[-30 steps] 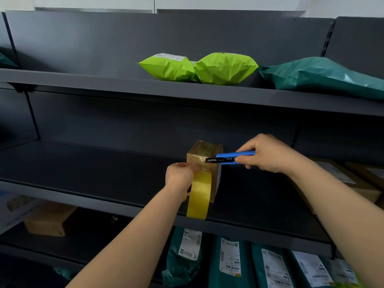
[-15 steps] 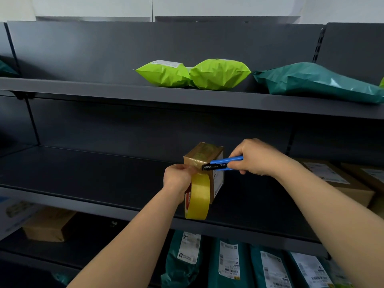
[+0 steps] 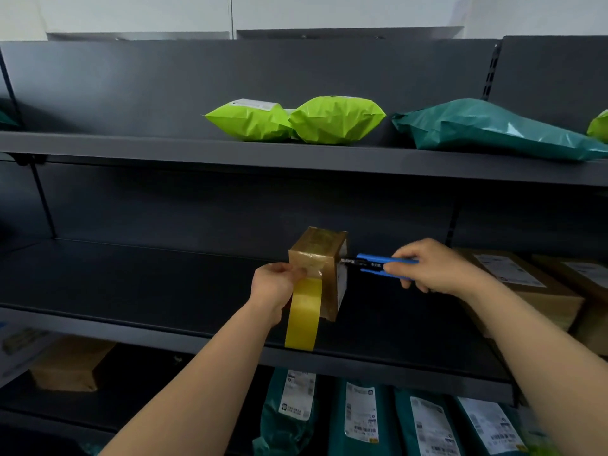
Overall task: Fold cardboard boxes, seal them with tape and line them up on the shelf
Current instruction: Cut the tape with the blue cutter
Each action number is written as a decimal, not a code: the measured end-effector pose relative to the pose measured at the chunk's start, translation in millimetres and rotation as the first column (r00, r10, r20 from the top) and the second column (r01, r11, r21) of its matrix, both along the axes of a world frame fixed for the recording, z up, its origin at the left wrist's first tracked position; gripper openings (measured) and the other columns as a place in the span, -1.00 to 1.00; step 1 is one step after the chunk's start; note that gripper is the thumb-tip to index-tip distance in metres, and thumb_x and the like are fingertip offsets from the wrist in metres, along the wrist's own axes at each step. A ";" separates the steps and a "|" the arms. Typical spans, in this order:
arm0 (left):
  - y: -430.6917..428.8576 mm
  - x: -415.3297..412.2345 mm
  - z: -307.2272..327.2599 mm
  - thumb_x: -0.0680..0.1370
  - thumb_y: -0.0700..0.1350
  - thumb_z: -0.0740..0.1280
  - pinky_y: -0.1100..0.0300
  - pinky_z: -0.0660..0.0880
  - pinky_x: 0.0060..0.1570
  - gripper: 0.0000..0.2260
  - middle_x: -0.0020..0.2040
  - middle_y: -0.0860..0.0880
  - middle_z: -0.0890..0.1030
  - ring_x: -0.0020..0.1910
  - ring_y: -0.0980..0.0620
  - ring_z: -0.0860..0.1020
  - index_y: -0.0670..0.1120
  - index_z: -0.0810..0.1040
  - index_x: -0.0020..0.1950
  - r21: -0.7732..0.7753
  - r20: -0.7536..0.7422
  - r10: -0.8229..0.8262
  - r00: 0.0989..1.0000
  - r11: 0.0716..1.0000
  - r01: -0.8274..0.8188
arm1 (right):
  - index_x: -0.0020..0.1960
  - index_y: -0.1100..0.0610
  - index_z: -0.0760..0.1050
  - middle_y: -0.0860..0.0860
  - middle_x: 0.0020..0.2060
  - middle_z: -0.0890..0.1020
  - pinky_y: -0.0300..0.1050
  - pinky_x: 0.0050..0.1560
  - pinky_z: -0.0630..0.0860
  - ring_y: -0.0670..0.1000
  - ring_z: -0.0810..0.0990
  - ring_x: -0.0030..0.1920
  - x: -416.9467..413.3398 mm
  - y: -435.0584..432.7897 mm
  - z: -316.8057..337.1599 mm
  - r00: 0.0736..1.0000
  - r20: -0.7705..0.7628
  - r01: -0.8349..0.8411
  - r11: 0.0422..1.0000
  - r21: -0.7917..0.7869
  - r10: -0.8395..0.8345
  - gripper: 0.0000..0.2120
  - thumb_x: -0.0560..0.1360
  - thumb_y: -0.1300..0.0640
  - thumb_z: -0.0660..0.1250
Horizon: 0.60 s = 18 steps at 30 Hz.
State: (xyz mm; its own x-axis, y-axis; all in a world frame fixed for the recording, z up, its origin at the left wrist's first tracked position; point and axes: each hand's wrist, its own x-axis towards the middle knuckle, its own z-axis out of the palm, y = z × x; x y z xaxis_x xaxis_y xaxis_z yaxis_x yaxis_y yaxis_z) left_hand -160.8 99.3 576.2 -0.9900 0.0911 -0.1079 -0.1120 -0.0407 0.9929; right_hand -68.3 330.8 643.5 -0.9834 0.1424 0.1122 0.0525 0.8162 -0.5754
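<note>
Tape roll [image 3: 304, 314] hangs from the left hand [image 3: 274, 286], which pinches the strip to the small cardboard box [image 3: 317, 258] on the middle shelf [image 3: 131, 291]; the right hand [image 3: 431, 268] grips a blue knife [image 3: 371, 263], tip at the box's side. Best keep that strip taut and cut close to the edge. I count one box being taped, one roll, one knife, and two whole lime mailers [image 3: 250, 120] above.

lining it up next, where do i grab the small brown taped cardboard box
I'd grip the small brown taped cardboard box near its top, across the two tall side faces, coming from above. It stands upright with its top free. The yellow tape roll in the left hand covers its lower front, and the blue utility knife in the right hand is at its right.
</note>
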 end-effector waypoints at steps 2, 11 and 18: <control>0.6 0.0 -1.9 0.36 -0.12 0.60 -0.07 0.62 0.04 -0.70 -0.09 -0.11 0.70 -0.07 -0.09 0.67 -0.15 0.63 0.01 -0.007 -0.012 0.002 1.000 1.000 -0.002 | -0.06 0.07 0.60 0.02 -0.35 0.59 -0.15 -0.38 0.40 -0.05 0.44 -0.45 1.9 8.8 -18.1 0.999 0.032 0.034 0.994 -0.103 -0.031 -0.85 0.57 0.02 0.30; 3.5 -1.3 -4.6 0.34 -0.12 0.60 -0.12 0.59 0.09 -0.69 -0.07 -0.13 0.70 -0.03 -0.12 0.66 -0.15 0.63 0.01 -0.026 -0.043 0.033 0.999 0.999 -0.034 | 0.41 0.13 0.38 0.11 0.23 0.52 -0.10 0.07 0.46 0.09 0.54 0.14 -19.4 19.9 -105.1 0.952 0.247 0.120 0.963 0.242 -0.181 -0.63 0.64 0.05 0.14; 5.1 -3.4 -5.0 0.41 -0.11 0.55 -0.06 0.59 0.08 -0.80 -0.08 -0.12 0.68 -0.03 -0.10 0.65 -0.13 0.63 -0.03 -0.067 -0.067 0.049 0.997 0.996 -0.053 | 0.49 0.05 0.30 -0.03 0.48 0.30 -0.15 0.45 0.14 -0.03 0.23 0.48 -41.5 -42.0 -52.6 0.950 -0.295 -0.078 0.993 0.092 0.102 -0.59 0.65 0.14 0.15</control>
State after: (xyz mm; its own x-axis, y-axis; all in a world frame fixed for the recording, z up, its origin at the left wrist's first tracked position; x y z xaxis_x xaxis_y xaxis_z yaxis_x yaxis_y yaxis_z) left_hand -164.2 104.4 571.2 -0.9983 0.0348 -0.0477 -0.0469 0.0236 0.9986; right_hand -109.7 288.8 590.9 -0.9115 0.0336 0.4099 -0.1880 0.8523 -0.4881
